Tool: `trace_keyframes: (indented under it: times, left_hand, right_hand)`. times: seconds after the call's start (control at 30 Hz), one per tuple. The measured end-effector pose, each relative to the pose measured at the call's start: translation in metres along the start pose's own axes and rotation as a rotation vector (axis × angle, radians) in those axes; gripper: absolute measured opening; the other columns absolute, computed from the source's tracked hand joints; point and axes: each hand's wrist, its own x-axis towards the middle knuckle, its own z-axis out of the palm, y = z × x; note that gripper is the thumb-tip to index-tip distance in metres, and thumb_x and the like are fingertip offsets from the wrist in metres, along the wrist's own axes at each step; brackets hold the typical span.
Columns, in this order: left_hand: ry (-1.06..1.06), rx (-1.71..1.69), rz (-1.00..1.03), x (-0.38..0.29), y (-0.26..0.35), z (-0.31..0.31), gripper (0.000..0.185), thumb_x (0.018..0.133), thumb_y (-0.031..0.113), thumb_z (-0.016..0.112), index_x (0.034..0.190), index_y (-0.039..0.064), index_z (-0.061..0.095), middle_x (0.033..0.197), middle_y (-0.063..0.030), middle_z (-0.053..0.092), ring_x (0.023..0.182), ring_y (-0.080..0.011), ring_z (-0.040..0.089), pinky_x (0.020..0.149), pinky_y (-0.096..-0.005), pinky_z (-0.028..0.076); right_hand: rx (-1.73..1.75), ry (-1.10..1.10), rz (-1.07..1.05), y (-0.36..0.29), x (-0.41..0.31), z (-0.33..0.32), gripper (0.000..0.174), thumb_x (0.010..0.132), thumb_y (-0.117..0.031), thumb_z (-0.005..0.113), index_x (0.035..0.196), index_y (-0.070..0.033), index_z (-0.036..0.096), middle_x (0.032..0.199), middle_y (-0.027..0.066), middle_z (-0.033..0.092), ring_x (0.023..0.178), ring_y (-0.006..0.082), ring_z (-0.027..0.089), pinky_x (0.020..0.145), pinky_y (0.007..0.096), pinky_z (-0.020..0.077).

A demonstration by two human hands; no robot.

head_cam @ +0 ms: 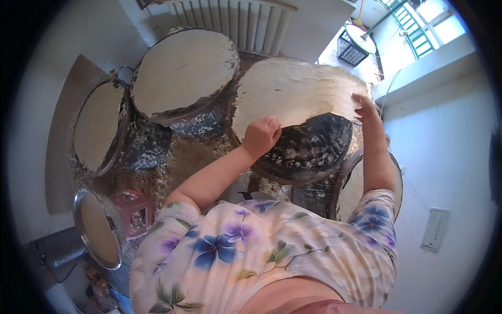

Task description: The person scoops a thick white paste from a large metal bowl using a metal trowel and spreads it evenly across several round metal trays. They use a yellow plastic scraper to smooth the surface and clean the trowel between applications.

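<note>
A thin, pale sheet of batter or dough (pixel 290 88) covers the back of a round black griddle (pixel 310 147). Its near part is lifted off, and the dark, flaky cooking surface shows there. My left hand (pixel 262 134), closed in a fist, pinches the sheet's near edge over the griddle's left side. At the right, my right hand (pixel 364 108) is at the sheet's far right end, which is drawn out beyond the griddle's rim. The fingers of that hand are bent at the torn edge; how firmly they grip is hard to see.
More round griddles with pale sheets stand at the back (pixel 186 70), far left (pixel 98 125) and lower right (pixel 355 188). A metal basin of beige batter (pixel 96 231) is beside a red plastic stool (pixel 135 212). Behind are a radiator (pixel 235 23) and a black crate (pixel 351 51); a wall rises at the right.
</note>
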Motion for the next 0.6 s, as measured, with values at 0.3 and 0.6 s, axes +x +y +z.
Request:
trace_keyframes:
  times: [0.3, 0.6]
  left_hand:
    - [0.004, -0.073, 0.043, -0.066, 0.009, -0.085, 0.024, 0.071, 0.013, 0.064, 0.093, 0.011, 0.056, 0.086, -0.0093, 0.057, 0.08, -0.0289, 0.056, 0.069, -0.0395, 0.046]
    - [-0.332, -0.176, 0.025, -0.193, -0.008, -0.165, 0.03, 0.073, 0.019, 0.065, 0.099, 0.006, 0.058, 0.094, -0.012, 0.058, 0.089, -0.0298, 0.055, 0.078, -0.0381, 0.045]
  right_hand:
    - [0.109, -0.073, -0.509, -0.031, -0.15, 0.034, 0.03, 0.081, -0.017, 0.057, 0.104, 0.002, 0.054, 0.096, 0.0118, 0.06, 0.089, 0.0232, 0.059, 0.083, 0.037, 0.0469]
    - [0.627, 0.275, -0.26, 0.11, -0.377, -0.034, 0.037, 0.081, -0.018, 0.055, 0.112, 0.002, 0.051, 0.101, 0.0107, 0.059, 0.09, 0.0215, 0.058, 0.078, 0.0332, 0.0466]
